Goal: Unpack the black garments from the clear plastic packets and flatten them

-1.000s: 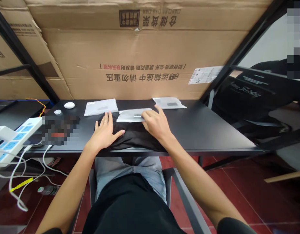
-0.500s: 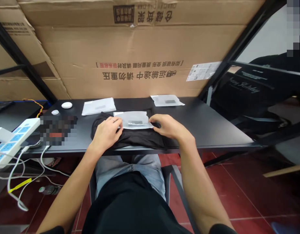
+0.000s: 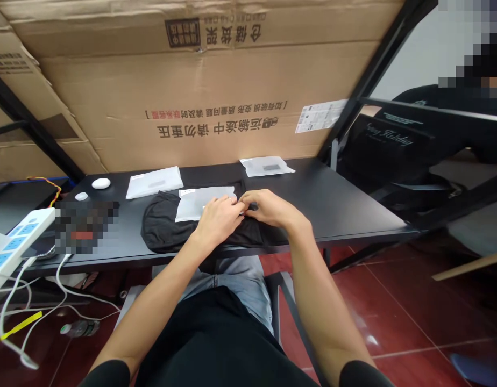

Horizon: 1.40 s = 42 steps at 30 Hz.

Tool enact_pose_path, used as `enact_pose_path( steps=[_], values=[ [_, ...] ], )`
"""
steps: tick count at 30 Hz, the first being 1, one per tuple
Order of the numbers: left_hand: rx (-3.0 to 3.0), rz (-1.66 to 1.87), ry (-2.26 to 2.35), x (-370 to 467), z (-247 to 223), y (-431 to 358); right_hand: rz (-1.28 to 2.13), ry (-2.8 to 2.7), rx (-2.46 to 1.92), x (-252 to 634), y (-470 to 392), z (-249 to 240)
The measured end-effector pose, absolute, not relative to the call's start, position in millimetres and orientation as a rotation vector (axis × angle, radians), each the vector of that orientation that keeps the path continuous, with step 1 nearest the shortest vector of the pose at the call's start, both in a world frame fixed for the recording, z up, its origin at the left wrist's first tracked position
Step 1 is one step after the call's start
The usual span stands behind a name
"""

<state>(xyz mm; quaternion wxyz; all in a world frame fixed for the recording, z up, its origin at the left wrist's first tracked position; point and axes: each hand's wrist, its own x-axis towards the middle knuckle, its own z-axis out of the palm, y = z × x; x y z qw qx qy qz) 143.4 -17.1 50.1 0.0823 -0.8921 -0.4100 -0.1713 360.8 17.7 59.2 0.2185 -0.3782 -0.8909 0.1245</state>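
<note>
A frosted white packet (image 3: 189, 207) lies on a folded black cloth (image 3: 162, 231) near the table's front edge. My left hand (image 3: 221, 217) reaches across the packet, its fingers closed at the packet's right end. Right beside it, my right hand (image 3: 267, 208) pinches the same end, and the fingertips of both hands meet there. The packet's right part is hidden under my fingers. Behind the cloth lie two similar packets, one at the back left (image 3: 155, 183) and one at the back right (image 3: 268, 166).
On the left are a white oval object (image 3: 101, 184), a small white cap (image 3: 81, 196) and a power strip (image 3: 18, 242) with white cables. A large cardboard sheet (image 3: 216, 80) stands behind the black table (image 3: 337, 209). A person in black (image 3: 430, 123) is at the right.
My left hand has moved from the packet's left end across to its right end, next to my right hand. The camera view has shifted slightly.
</note>
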Motion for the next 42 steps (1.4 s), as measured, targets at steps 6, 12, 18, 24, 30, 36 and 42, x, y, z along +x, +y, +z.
enact_pose_path(
  steps=[6, 12, 18, 24, 30, 36, 42],
  values=[
    [-2.615, -0.472, -1.221, 151.3, 51.9, -12.1, 0.353, -2.479, -1.039, 363.3, 19.6, 56.7],
    [-2.612, -0.442, -1.235, 131.1, 59.4, -16.4, 0.38, -2.449, -1.004, 363.1, 16.6, 59.9],
    [-2.56, -0.336, -1.14, 90.0, 66.5, -23.3, 0.383, -2.415, -1.066, 364.6, 15.6, 57.7],
    [-2.538, -0.346, -1.205, 35.9, 68.7, -29.6, 0.39, -2.415, -1.125, 366.9, 14.4, 59.1],
    [-2.559, -0.353, -1.398, -0.6, 71.9, -39.4, 0.431, -2.398, -1.122, 367.5, 10.4, 63.3],
    [-2.545, -0.425, -1.553, -18.9, 74.2, -45.8, 0.525, -2.352, -1.118, 365.8, 5.0, 67.2],
    [-2.56, -0.587, -1.63, -12.6, 72.7, -45.8, 0.488, -2.335, -1.158, 365.5, 4.4, 68.8]
  ],
)
